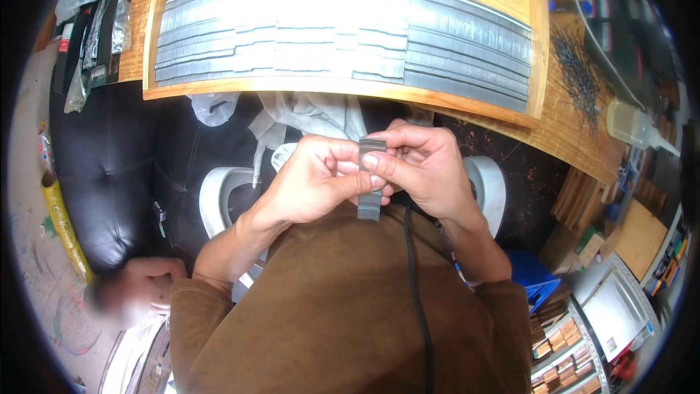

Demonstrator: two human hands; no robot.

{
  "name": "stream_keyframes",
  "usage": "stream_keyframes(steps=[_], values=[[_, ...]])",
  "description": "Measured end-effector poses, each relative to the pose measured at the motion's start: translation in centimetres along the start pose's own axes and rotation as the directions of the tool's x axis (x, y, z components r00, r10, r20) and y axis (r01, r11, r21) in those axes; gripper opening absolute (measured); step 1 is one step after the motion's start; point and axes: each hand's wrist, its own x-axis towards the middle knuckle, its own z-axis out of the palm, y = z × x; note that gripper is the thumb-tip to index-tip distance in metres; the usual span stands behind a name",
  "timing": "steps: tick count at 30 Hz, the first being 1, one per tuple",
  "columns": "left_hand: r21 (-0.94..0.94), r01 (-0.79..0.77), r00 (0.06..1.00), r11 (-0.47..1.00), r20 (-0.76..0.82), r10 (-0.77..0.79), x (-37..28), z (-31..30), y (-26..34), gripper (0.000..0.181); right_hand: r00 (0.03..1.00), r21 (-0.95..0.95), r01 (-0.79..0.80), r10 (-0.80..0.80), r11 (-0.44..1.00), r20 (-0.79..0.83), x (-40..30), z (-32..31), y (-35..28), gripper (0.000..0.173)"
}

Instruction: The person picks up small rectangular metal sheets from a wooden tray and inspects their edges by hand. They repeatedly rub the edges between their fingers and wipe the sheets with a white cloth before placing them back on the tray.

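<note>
My left hand and my right hand meet in front of my brown shirt. Between their thumbs and fingers they pinch a short stack of thin grey strips, stepped like a small fan. Its lower end sticks out below my left thumb, and my right thumb presses near its top; fingers hide the middle. Beyond my hands, a shallow wooden tray rests on a wooden table. Overlapping rows of grey strips lie in it, partly washed out by glare.
Thin dark scraps lie on the table right of the tray, near a nozzle bottle. Plastic-wrapped packs are at the left. A black cable runs down my shirt. Another person is at lower left, by a black sofa.
</note>
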Motion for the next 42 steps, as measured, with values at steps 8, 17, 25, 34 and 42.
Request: stream_keyframes(steps=[8, 17, 25, 34, 42], values=[[0.039, 0.077, 0.997, 0.996, 0.004, -0.077, 0.1, -0.4, 0.3, 0.015, 1.0, -0.003, -0.028, 0.028, 1.0, -0.004, 0.2, 0.2, -0.3, 0.015], [0.003, 0.105, 0.994, 0.994, 0.028, -0.105, 0.3, -0.9, 0.1, 0.017, 0.999, -0.031, -0.003, 0.002, 1.0, -0.049, 0.1, 0.3, 0.2, 0.016], [0.01, 0.109, 0.992, 0.994, 0.066, -0.109, 0.5, -1.2, 0.0, 0.017, 0.998, -0.099, 0.009, -0.015, 0.995, -0.058, -0.1, 0.5, 0.0, 0.017], [-0.024, -0.01, 1.0, 1.0, -0.014, 0.01, 0.2, -0.3, -0.5, 0.016, 0.997, -0.065, 0.062, -0.064, 0.996, -0.032, -0.1, 0.5, 0.6, 0.022], [0.006, 0.003, 1.0, 1.0, -0.028, -0.003, 0.1, -0.5, -0.7, 0.017, 0.99, -0.029, 0.118, -0.12, 0.993, -0.079, -0.5, 0.6, 0.7, 0.025]])
